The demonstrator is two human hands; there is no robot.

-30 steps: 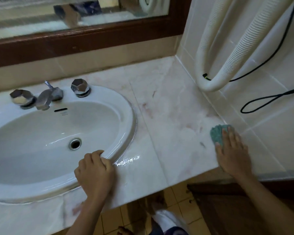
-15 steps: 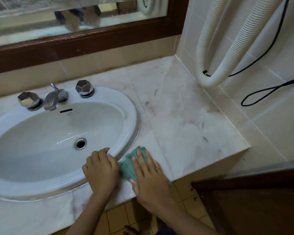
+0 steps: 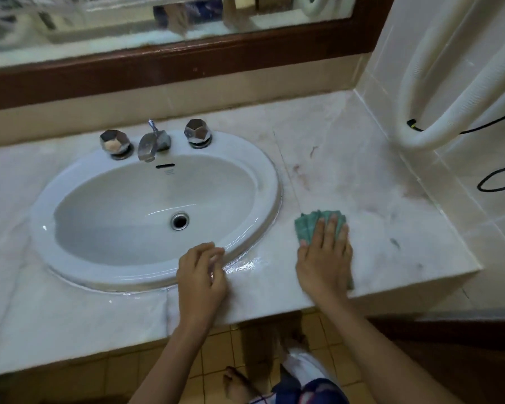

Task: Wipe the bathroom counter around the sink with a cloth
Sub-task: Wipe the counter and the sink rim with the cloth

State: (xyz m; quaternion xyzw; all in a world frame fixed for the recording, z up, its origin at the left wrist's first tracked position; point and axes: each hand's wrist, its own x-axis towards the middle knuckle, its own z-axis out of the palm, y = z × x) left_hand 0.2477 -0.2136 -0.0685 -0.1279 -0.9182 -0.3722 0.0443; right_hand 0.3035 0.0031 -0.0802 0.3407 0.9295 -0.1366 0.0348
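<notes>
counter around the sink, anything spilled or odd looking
Yes. A glossy wet patch sits on the counter at the sink front rim, beside the left hand. Some dark smudges mark the marble right of the cloth, towards the front corner. Nothing looks broken.

Dim, warm, diffuse indoor light covers the marble bench [image 3: 347, 176], leaving only faint, soft-edged shadows on it, while the tiled floor [image 3: 216, 351] below its front edge lies in deep shade. Small bright glints mark the wet strip beside the sink [image 3: 270, 185], the curve of the basin and the faceted tap knobs [image 3: 198, 132]. The whole frame is soft with blur, strongest in the mirror [image 3: 158, 21] along the top and at the fingers of the left hand [image 3: 200, 275], and wide-angle distortion bows the mirror's frame and the bench edges toward the corners.
</notes>
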